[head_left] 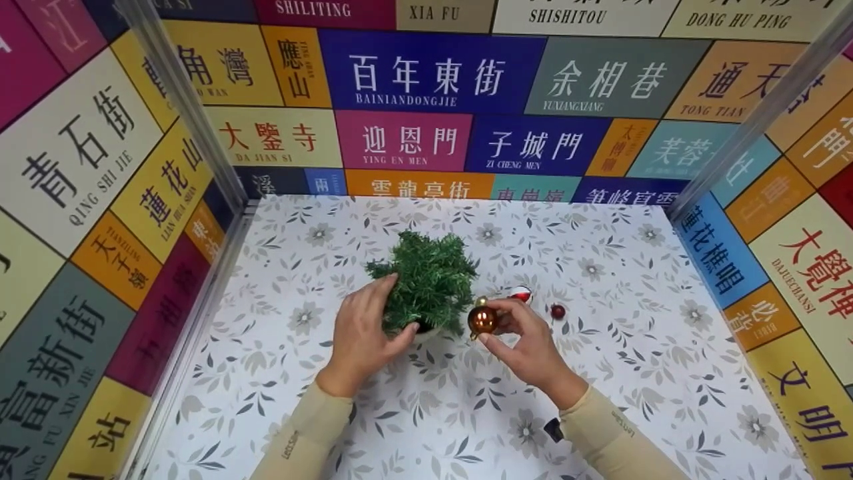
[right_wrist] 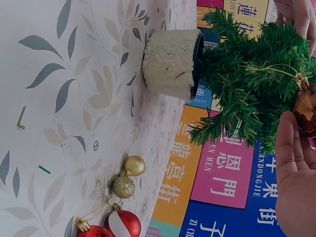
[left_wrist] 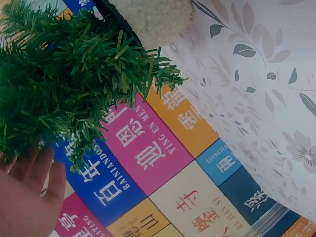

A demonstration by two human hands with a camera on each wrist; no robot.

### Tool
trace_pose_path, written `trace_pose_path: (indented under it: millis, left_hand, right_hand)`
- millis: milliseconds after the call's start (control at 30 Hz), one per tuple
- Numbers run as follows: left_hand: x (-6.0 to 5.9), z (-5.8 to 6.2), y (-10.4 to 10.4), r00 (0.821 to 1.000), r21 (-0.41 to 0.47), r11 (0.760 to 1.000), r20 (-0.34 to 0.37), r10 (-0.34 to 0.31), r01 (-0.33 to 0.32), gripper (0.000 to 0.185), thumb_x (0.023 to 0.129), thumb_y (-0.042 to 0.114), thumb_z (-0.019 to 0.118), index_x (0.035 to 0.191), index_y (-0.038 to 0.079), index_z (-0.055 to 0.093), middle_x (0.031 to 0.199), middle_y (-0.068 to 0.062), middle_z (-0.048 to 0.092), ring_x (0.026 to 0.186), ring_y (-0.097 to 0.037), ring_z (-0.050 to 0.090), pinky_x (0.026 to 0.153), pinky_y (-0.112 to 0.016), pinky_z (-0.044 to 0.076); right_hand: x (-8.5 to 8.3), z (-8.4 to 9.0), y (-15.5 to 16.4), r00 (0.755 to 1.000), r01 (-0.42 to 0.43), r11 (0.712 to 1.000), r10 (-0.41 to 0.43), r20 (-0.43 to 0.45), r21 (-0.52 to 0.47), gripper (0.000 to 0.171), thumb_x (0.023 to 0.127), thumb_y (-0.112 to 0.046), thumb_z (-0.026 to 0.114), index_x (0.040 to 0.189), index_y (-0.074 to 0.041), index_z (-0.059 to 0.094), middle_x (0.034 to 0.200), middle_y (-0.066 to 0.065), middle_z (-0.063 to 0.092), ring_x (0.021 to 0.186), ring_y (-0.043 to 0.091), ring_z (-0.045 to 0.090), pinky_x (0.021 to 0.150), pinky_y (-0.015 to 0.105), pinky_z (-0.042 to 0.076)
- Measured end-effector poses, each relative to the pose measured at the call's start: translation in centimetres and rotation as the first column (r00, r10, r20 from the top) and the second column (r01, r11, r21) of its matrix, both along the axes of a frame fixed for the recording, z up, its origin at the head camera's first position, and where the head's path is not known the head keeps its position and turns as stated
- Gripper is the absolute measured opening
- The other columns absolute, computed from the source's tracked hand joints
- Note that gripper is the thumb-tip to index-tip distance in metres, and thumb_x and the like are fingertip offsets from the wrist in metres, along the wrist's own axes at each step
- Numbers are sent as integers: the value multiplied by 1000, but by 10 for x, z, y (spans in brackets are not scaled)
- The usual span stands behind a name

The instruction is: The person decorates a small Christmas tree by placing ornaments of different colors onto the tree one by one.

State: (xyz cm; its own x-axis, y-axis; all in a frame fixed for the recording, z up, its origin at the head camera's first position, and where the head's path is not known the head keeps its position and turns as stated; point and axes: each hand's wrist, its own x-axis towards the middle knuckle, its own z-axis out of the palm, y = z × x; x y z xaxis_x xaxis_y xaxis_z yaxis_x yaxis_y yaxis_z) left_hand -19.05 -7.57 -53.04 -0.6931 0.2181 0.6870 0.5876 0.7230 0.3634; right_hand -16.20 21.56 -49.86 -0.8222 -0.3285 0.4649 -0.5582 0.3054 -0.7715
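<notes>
a small green artificial tree (head_left: pixel 430 280) stands upright in a fuzzy cream-wrapped pot (right_wrist: pixel 168 63) mid-table. a shiny copper-brown bauble (head_left: pixel 482 319) with a gold cap sits just beside its right branches, perhaps touching them.

Bench (head_left: pixel 640 373) covered in a white sheet printed with grey leaves and pale flowers. Boxed in on three sides by walls (head_left: pixel 426 73) papered with bright panels in blue, pink, yellow, orange, teal and cream, each bearing Chinese characters with Latin spellings such as "BAINIANDONGJIE" and "YING EN MEN". Pale metal posts (head_left: pixel 193 113) standing in the back corners. Even, soft light throughout.
</notes>
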Motion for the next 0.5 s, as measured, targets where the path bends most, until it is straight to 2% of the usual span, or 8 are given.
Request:
trace_pose_path:
  millis: [100, 233, 500]
  left_hand:
    - [0, 0, 3, 996, -8, 1000, -85, 14, -14, 82, 78, 46, 78, 142, 4, 51, 137, -11, 56, 118, -28, 56, 99, -43, 43]
    - [1, 1, 8, 984, -25, 1000, -177, -1, -3, 75, 75, 43, 79, 136, 4, 57, 136, -14, 56, 120, -30, 55, 100, -44, 42]
    - [5, 3, 20, 945, -82, 995, -315, -85, 62, 54, 81, 44, 73, 121, 8, 67, 137, -15, 57, 127, -33, 52, 102, -51, 41]
  right_hand:
    - [0, 1, 0, 1000, -3, 1000, 3, 10, -10, 46, 85, 3, 74, 128, 7, 56, 109, 15, 63, 89, 26, 65, 74, 51, 55]
    - [-1, 0, -1, 1000, -4, 999, 5, 8, -41, 45, 85, 4, 74, 126, 7, 57, 106, 15, 64, 87, 27, 65, 73, 53, 55]
    - [-2, -5, -3, 1000, -30, 995, 31, 5, -95, 41, 85, 5, 74, 122, 9, 58, 104, 14, 67, 84, 27, 66, 71, 37, 57]
